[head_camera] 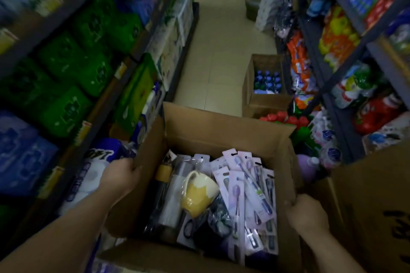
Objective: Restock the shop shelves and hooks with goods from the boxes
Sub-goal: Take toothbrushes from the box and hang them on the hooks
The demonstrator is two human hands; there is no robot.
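You hold an open brown cardboard box [224,137] between your hands, low in a shop aisle. Your left hand [121,176] curls over its left wall; your right hand [307,214] grips the right wall, fingers wrapped round the edge. Inside the box lie carded purple toothbrush packs [248,175] on the right, a yellow-and-cream ceramic mug [198,193] in clear wrap at the middle, and dark wrapped goods on the left. Farther ahead on the tiled floor, a smaller cardboard box [249,86] holds blue-capped bottles [267,82].
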